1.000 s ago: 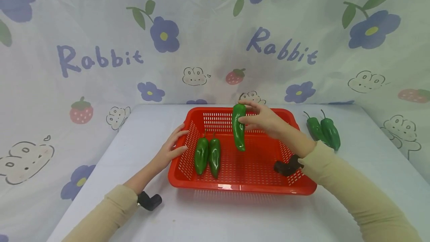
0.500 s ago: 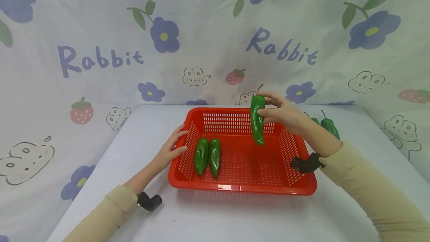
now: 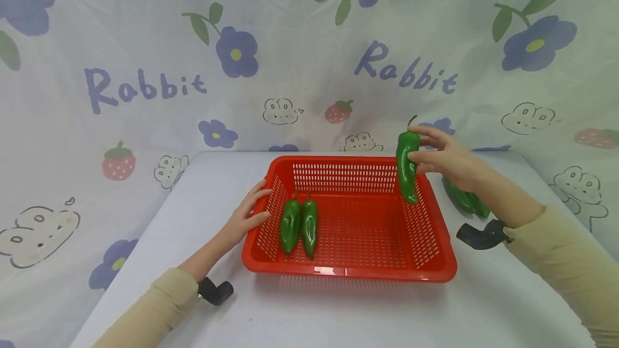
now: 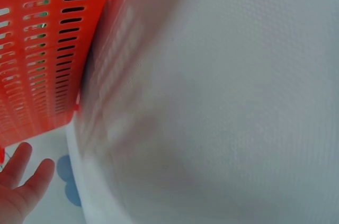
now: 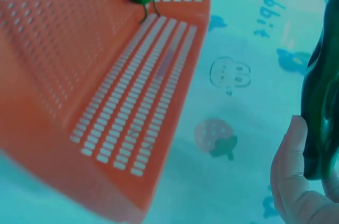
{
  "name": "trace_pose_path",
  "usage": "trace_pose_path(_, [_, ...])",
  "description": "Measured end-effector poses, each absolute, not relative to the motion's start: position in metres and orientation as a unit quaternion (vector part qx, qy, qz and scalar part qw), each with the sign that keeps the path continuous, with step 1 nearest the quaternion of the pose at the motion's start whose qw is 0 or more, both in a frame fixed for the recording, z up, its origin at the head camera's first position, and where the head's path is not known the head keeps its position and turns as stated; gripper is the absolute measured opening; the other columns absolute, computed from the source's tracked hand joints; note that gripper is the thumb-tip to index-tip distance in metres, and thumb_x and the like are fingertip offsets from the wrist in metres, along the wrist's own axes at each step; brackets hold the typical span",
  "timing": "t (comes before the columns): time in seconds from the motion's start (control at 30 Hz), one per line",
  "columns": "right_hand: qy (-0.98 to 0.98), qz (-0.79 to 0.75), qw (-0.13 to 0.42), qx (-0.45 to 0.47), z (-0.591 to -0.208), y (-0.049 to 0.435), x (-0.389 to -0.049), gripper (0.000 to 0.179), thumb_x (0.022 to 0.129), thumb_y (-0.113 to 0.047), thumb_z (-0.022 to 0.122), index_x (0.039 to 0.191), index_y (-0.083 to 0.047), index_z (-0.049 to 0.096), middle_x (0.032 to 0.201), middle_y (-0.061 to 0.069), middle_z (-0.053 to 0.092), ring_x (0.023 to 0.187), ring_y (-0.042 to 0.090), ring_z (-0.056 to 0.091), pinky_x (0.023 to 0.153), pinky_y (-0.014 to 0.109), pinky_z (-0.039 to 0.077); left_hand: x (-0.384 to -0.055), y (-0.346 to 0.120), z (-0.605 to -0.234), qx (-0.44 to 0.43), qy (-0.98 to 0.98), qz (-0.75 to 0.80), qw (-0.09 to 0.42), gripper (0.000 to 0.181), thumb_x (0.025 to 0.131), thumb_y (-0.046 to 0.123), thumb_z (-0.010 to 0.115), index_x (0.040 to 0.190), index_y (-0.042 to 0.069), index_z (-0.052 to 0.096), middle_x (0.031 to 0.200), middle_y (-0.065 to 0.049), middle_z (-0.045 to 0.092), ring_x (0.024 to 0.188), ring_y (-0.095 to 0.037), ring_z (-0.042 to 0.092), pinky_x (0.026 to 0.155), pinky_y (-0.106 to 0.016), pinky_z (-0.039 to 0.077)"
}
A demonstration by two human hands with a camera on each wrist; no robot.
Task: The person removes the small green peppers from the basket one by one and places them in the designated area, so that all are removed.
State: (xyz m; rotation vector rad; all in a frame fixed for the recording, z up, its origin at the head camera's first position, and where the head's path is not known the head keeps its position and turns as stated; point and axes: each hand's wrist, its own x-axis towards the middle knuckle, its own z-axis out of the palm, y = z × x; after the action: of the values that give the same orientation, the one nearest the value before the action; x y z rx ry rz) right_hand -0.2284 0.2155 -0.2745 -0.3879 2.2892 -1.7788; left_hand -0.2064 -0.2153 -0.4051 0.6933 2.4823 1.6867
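With thumb and fingers, my right hand (image 3: 447,159) pinches a glossy, deep-green pepper (image 3: 405,168) in the air at the right end of the red basket (image 3: 382,273), stem uppermost, body tapering downward, while my left hand (image 3: 243,217) touches the opposite end, fingers spread.

Behind the grip (image 3: 447,161) rose a pale printed sheet (image 3: 300,26), creased in places. Purple "Rabbit" lettering (image 3: 388,72) stood above it and slightly left; a purple flower (image 3: 441,124) showed directly behind, partly covered; a strawberry (image 3: 337,113) sat farther left. Below the grip spread a white tabletop (image 3: 348,313) in soft light.
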Motion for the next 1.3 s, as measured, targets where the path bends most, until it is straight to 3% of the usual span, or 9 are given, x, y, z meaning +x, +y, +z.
trace_pose_path(0.3, [0.808, -0.574, 0.087, -0.104, -0.276, 0.251, -0.224, 0.063, 0.091, -0.020, 0.056, 0.145, -0.021, 0.023, 0.141, 0.020, 0.021, 0.086, 0.003, 0.061, 0.076, 0.020, 0.052, -0.206, -0.215, -0.405, 0.220, 0.808, 0.546, 0.030, 0.048, 0.090, 0.011, 0.049, 0.135, 0.003, 0.036, 0.153, -0.011, 0.008, 0.129, -0.041, 0.028, 0.085, -0.039, 0.051])
trace_pose_path(0.43, [0.776, -0.617, 0.077, -0.106, -0.284, 0.268, -0.227, 0.059, 0.091, -0.012, 0.055, 0.142, -0.022, 0.028, 0.135, 0.012, 0.029, 0.088, 0.003, 0.060, 0.072, 0.021, 0.053, -0.206, -0.215, -0.406, 0.217, 0.810, 0.544, 0.029, 0.048, 0.090, 0.011, 0.049, 0.135, 0.003, 0.036, 0.153, -0.010, 0.008, 0.130, -0.041, 0.027, 0.085, -0.039, 0.051])
trace_pose_path(0.63, [0.764, -0.634, 0.064, -0.104, -0.295, 0.289, -0.229, 0.065, 0.091, -0.009, 0.053, 0.146, -0.015, 0.018, 0.118, -0.006, 0.039, 0.090, -0.001, 0.058, 0.070, 0.019, 0.053, -0.206, -0.215, -0.405, 0.219, 0.810, 0.544, 0.028, 0.048, 0.090, 0.010, 0.049, 0.135, 0.003, 0.036, 0.153, -0.011, 0.008, 0.130, -0.041, 0.027, 0.085, -0.039, 0.050])
trace_pose_path(1.03, [0.748, -0.657, 0.028, -0.086, -0.310, 0.317, -0.232, 0.059, 0.091, -0.006, 0.053, 0.141, -0.019, 0.025, 0.111, -0.011, 0.044, 0.091, -0.003, 0.057, 0.070, 0.015, 0.051, -0.206, -0.215, -0.405, 0.224, 0.802, 0.552, 0.032, 0.048, 0.089, 0.010, 0.049, 0.135, 0.001, 0.035, 0.153, -0.012, 0.007, 0.128, -0.043, 0.029, 0.083, -0.037, 0.052])
trace_pose_path(1.3, [0.759, -0.647, -0.002, -0.067, -0.326, 0.338, -0.234, 0.068, 0.091, -0.008, 0.054, 0.147, -0.015, 0.017, 0.107, -0.017, 0.051, 0.092, -0.007, 0.055, 0.070, 0.012, 0.049, -0.205, -0.214, -0.404, 0.220, 0.808, 0.546, 0.027, 0.048, 0.089, 0.011, 0.049, 0.135, 0.002, 0.036, 0.153, -0.012, 0.008, 0.131, -0.041, 0.025, 0.086, -0.039, 0.050])
